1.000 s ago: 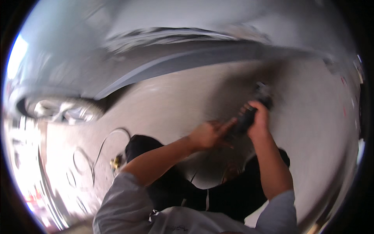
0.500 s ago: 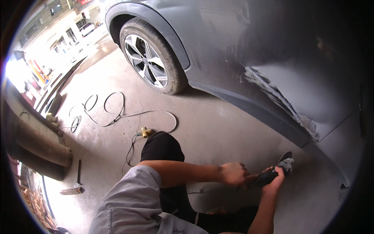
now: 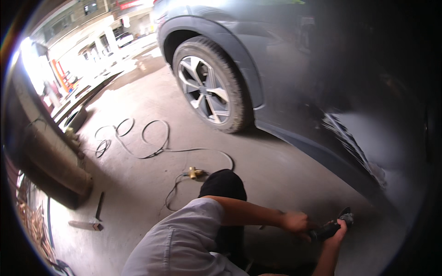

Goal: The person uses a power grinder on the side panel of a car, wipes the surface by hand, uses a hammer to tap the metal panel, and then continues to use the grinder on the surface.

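Observation:
My right hand (image 3: 340,230) grips a black angle grinder (image 3: 324,232) with a silver head and a disc (image 3: 345,213), low beside the car door. My left hand (image 3: 295,223) is at the grinder's rear end, fingers curled onto it. The grey car (image 3: 294,60) has a long scraped, torn dent (image 3: 345,138) low on the door, with a pale patch around it. My black-clad knee (image 3: 223,186) is below the wheel.
A car wheel (image 3: 202,89) stands at upper middle. A looped hose (image 3: 156,142) and brass fitting (image 3: 193,172) lie on concrete. Left are a large dark cylindrical object (image 3: 60,175), a long-handled tool with wooden block (image 3: 87,225) and a bright street with parked vehicles.
The view has swung left from facing the door, bringing the wheel, hose and street into view. The grinder and both hands now sit lower right in the picture, still held together.

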{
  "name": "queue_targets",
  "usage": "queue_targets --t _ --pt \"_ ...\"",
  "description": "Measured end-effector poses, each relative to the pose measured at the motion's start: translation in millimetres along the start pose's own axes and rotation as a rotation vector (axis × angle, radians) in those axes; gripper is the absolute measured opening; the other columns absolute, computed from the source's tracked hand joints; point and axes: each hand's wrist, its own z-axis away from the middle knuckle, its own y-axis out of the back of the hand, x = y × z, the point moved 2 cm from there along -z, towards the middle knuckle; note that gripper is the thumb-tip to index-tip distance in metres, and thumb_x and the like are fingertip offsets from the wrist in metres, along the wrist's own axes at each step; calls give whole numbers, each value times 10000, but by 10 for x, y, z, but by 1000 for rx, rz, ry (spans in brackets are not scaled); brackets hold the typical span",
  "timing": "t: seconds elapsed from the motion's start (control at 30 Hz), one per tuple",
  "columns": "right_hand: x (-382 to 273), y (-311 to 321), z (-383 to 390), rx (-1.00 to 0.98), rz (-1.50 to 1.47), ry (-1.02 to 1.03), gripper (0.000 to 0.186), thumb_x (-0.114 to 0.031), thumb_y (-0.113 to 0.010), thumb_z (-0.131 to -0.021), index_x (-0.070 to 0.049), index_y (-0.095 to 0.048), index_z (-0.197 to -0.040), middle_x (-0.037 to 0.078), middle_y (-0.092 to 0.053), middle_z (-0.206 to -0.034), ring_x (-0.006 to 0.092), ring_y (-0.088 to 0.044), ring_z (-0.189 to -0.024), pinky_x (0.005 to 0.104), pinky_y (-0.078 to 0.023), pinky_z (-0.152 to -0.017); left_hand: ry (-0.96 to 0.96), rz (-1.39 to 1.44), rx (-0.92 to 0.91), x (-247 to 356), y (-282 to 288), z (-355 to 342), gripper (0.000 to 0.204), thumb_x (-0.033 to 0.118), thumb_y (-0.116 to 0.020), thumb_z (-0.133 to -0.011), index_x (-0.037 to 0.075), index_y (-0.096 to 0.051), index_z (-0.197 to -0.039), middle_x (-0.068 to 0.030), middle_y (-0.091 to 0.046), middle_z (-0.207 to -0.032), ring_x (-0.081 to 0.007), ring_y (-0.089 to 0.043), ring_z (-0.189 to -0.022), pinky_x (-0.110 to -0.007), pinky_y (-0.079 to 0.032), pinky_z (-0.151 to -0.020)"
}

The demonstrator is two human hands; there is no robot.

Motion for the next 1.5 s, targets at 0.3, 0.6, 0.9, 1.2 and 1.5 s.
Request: queue_targets --t 0.3,0.6,0.9,1.2,1.5 --pt "1196 -1040 -332 -779 15 -311 309 -370 -645 -979 -72 -611 -1054 90 -642 -951 283 -619 -887 413 -543 -820 764 1613 151 -405 -324 589 543 269 -868 -828 77 -700 -1308 -51 -768 -1068 -225 -733 -985 -427 -622 -887" --pt "2695 -1706 -538 -194 806 -213 217 -222 -852 -869 -102 -673 -877 42 -672 -797 205 -657 -713 366 -544 -710 1195 441 565 -1112 -490 1500 545 245 -745 -904 -49 -522 -1304 -285 -750 -1188 -457 -735 -1143 -554 -589 -950" --pt "2906 -1530 -1707 -260 1140 28 355 -172 -796 -725 23 -725 -1013 83 -713 -992 236 -675 -841 360 -574 -804 776 65 566 -723 2051 2018 356 365 -837 -863 54 -786 -1029 -178 -800 -1042 -363 -776 -1029 -480 -618 -884" --pt "2827 -1063 -2057 -48 1516 410 499 -347 -854 -711 88 -769 -941 179 -775 -896 322 -706 -813 446 -579 -815 1703 -295 1665 -370 175 6902 181 135 -656 -949 -4 -730 -1039 -222 -750 -1022 -363 -728 -926 -454 -572 -820" --pt "2625 -1267 -1950 1 2139 303 672 -487 -890 -801 45 -754 -1188 289 -756 -1204 462 -719 -1106 524 -544 -992 2564 -270 1303 106 -1392 9480 348 206 -621 -1010 24 -657 -1304 -223 -646 -1412 -416 -669 -1257 -496 -553 -1061"
